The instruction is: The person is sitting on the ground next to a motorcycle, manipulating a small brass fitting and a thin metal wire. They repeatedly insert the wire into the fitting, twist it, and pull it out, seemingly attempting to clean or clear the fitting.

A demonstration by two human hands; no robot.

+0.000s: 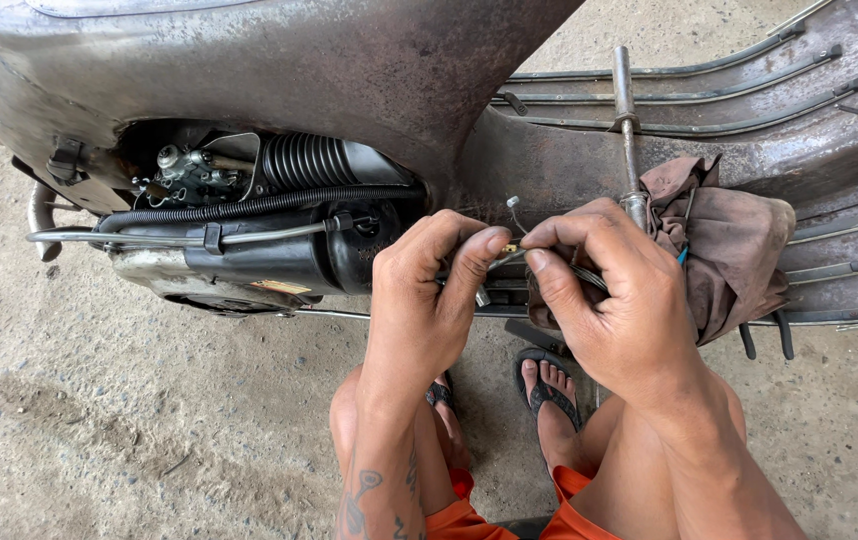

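My left hand [429, 300] and my right hand [614, 300] meet in front of a bare-metal scooter body [349, 60]. Between their fingertips they pinch a thin steel cable [509, 252] with a small brass end piece. The left thumb and forefinger hold the cable's tip; the right thumb and forefinger hold the cable just behind it, and a coiled part of it shows under the right fingers. A second loose cable end [515, 208] sticks up just above the hands.
The open engine bay holds a ribbed black bellows [301, 160], a carburettor [184, 172] and a black corrugated hose [249, 205]. A T-handle wrench [627, 120] and a brown rag [719, 240] lie on the footboard. My sandalled feet [549, 385] rest on concrete ground.
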